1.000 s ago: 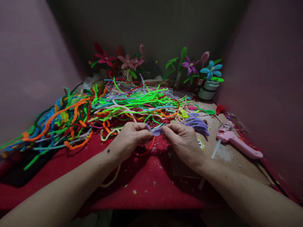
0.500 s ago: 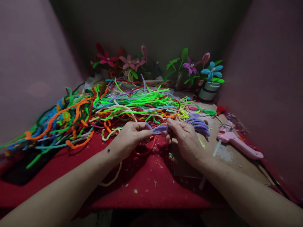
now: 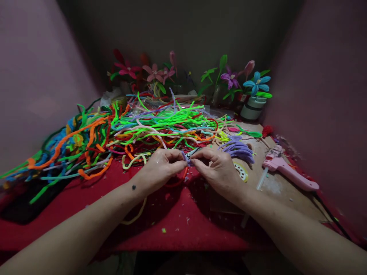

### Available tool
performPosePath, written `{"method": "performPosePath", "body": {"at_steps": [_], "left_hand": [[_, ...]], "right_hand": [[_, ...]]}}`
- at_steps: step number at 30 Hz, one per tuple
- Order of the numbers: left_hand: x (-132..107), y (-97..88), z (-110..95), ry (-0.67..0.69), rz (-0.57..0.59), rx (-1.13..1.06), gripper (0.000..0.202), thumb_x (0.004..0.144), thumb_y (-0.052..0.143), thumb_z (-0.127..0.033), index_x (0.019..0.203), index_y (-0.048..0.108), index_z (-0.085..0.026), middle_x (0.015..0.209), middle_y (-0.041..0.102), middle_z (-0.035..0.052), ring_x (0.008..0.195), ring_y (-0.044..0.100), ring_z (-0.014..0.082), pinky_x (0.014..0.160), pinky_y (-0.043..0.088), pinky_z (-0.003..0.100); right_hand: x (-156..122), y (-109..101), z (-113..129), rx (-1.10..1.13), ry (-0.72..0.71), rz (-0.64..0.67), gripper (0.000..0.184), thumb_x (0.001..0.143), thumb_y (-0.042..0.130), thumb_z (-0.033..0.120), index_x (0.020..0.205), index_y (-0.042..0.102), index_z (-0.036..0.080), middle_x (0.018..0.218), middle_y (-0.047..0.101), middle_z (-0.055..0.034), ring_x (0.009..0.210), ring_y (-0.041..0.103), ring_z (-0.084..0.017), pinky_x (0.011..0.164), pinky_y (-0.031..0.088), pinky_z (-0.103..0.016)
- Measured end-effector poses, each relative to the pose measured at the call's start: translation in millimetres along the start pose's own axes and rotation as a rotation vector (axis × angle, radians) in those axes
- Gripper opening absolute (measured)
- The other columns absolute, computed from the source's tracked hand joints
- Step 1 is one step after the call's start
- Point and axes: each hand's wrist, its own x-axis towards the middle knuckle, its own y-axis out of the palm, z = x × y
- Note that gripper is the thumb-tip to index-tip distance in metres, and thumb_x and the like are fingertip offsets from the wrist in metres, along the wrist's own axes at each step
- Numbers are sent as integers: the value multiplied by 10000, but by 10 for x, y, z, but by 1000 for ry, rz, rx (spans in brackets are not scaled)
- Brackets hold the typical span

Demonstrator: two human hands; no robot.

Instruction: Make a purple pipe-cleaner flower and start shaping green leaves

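Observation:
A short purple pipe cleaner [image 3: 188, 162] is pinched between my two hands over the red cloth. My left hand [image 3: 164, 164] grips one end with thumb and forefinger, and a bit of purple sticks up above the fingertips. Right beside it, my right hand [image 3: 216, 166] is closed at the fingertips on the other end. Most of the piece is covered by my fingers. Just behind the fingertips lie scissors [image 3: 192, 153], whose red handle loop shows partly below my left hand. A bundle of folded purple pipe cleaners [image 3: 237, 148] rests on the cardboard beyond my right hand.
Loose coloured pipe cleaners [image 3: 166, 122] are heaped behind and to the left. A pink glue gun [image 3: 289, 172] lies on the cardboard [image 3: 279, 196] at right, near a yellow-rimmed white disc [image 3: 240, 172]. Pipe-cleaner flowers [image 3: 257, 83] stand along the back, some in jars [image 3: 252, 109].
My hands have drawn closer together, and less of the purple pipe cleaner shows between them. My right fingertips have moved left and down, uncovering the scissors' pivot and the white disc.

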Motion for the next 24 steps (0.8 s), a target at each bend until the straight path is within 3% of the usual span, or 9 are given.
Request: {"method": "performPosePath", "body": {"at_steps": [11,24], "left_hand": [[-12,61,-24,-42,-32,-181,142,690,549,-177,550,538,-154,466,450,-56,453,378,74,466,271,219],[-1,93,48,-65,-43,-271,100,661,563,-179,567,554,-146,446,399,-63,447,299,69,447,200,231]], "right_hand": [[-62,62,45,-50,4,-110,136,787,517,150,703,623,166,645,614,-6,595,541,-119,599,393,-236],[-63,69,69,19,118,-89,141,777,512,169,694,626,156,622,585,3,572,502,-111,583,378,-237]]}}
